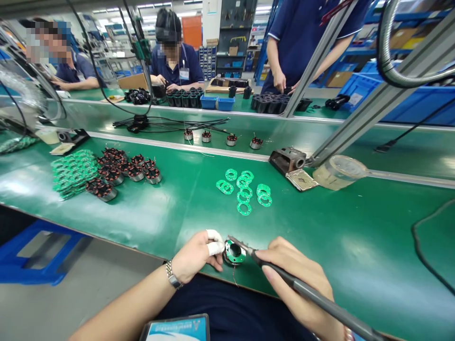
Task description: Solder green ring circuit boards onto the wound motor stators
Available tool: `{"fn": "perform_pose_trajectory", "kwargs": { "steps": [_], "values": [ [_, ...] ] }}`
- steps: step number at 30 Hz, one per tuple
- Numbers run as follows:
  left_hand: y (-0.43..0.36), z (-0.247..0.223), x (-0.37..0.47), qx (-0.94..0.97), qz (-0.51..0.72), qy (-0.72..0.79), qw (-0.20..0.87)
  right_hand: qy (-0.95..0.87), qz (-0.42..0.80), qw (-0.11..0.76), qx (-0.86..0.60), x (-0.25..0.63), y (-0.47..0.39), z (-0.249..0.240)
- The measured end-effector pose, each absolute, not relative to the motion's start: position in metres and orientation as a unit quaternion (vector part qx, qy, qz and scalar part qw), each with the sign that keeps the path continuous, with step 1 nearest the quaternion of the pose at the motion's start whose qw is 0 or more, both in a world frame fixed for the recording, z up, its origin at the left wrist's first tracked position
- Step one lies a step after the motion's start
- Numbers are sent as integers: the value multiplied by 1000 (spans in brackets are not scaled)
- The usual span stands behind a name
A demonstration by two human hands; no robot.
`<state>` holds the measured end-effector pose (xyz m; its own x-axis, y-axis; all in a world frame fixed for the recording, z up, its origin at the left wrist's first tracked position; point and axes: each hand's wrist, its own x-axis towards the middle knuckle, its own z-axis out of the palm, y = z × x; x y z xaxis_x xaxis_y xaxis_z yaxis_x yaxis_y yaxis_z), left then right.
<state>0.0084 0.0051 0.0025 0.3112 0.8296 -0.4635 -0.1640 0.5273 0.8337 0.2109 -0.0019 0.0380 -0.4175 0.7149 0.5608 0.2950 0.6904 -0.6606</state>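
Observation:
My right hand [302, 279] is closed round a soldering iron [280, 272], its tip resting at the upper edge of a green ring circuit board [231, 254]. That board lies on top of a small motor stator [232, 263] near the table's front edge, and a thin copper wire hangs from it. My left hand [199, 253], with white covers on two fingertips, grips the stator's left side; whether a fine wire is also between the fingertips cannot be made out. Loose green ring boards [244, 193] lie on the table just beyond.
A stack of green boards [74, 173] and several copper-wound stators [122, 168] sit at the left. At the right stand a metal iron holder [288, 161], a sponge tray [302, 180] and a plastic tub [339, 171]. More stators [231, 140] line the conveyor. Co-workers [177, 61] work opposite.

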Motion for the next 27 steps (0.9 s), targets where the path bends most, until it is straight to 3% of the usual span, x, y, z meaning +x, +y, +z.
{"fn": "perform_pose_trajectory", "kwargs": {
  "steps": [17, 24, 27],
  "values": [
    [6, 4, 8, 358, 331, 486, 725, -810, 261, 424, -309, 212, 2, 41],
    [3, -1, 7, 394, 331, 495, 700, -893, 273, 253, -254, 203, 26, 32],
    [-5, -3, -1, 509, 350, 525, 585, -898, 275, 233, -250, 202, 31, 31]
  ]
}}
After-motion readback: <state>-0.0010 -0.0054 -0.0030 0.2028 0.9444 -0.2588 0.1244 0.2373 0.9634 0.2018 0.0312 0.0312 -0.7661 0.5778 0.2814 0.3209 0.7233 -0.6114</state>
